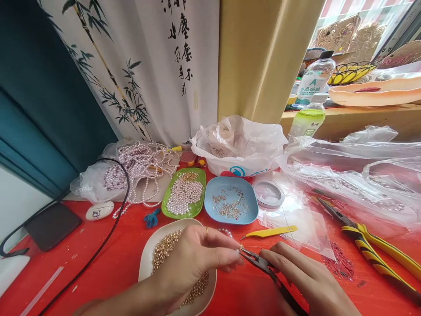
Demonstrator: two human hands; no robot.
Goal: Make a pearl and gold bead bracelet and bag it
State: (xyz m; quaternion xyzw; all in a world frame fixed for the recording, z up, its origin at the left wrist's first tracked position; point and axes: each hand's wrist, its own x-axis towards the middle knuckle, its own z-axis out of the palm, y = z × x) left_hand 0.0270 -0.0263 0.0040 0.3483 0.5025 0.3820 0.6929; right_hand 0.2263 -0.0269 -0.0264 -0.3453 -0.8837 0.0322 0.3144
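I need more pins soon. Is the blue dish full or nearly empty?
Nearly empty: the blue dish holds only a thin scatter of metal pins, with bare blue bottom showing around them.

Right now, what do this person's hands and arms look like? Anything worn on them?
Both are bare: no gloves, and no sleeves on the forearm parts in view. The left hand wears a thin gold-coloured ring on one finger. The right hand shows no ring, watch or bracelet.
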